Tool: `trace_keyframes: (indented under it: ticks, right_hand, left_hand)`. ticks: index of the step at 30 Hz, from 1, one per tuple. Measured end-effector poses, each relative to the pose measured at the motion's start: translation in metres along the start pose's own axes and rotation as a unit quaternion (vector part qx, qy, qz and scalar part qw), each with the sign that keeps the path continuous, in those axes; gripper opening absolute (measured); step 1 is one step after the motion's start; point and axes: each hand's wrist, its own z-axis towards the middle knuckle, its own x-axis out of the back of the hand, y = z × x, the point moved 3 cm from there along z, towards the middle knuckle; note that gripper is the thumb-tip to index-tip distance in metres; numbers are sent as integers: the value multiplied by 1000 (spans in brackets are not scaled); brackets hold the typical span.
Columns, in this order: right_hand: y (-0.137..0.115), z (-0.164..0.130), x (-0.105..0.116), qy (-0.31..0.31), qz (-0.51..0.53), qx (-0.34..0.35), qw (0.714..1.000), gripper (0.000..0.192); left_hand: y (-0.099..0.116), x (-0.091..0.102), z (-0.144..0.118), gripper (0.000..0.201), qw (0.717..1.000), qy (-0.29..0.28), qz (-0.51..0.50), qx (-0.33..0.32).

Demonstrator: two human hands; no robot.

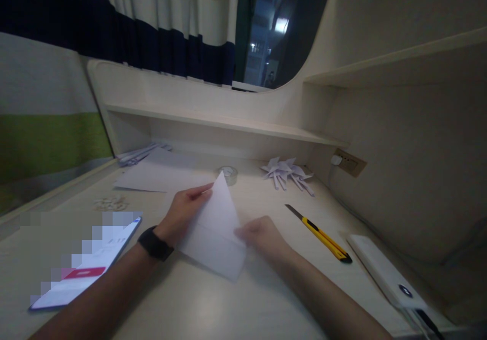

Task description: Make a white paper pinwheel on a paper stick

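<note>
A sheet of white paper (216, 228), folded to a point at its top, is held up over the desk between my hands. My left hand (186, 210), with a black watch on the wrist, grips the paper's upper left edge, thumb in front. On the right edge, my right hand (262, 236) pinches the paper; its fingers are slightly blurred. Just behind the paper's tip lies a roll of clear tape (230, 175). Right of my right hand rests a yellow utility knife (325, 238) with its blade out.
Paper pinwheels (285, 170) lie at the back right. White sheets (152, 172) and rolled paper sticks (140, 155) are at the back left, near small pale pieces (112, 204). A lit tablet (114, 248) lies left; a white power strip (384, 269) and cable sit along the right wall.
</note>
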Motion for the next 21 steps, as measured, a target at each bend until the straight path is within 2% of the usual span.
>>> trace_keyframes:
  ticks: [4,9,12,21]
  right_hand:
    - [-3,-1,1,-22,7,4,1000,39]
    - [1,1,1,-46,24,-11,999,39]
    - [4,2,1,-64,25,-10,998,39]
    - [10,5,5,-42,9,-14,999,31]
  left_hand:
    - [4,0,-1,55,1000,3,-10,-9]
    - [6,3,0,53,999,52,2,-5]
    - [4,5,2,55,999,51,-15,0]
    - [2,6,3,56,998,51,-33,-2]
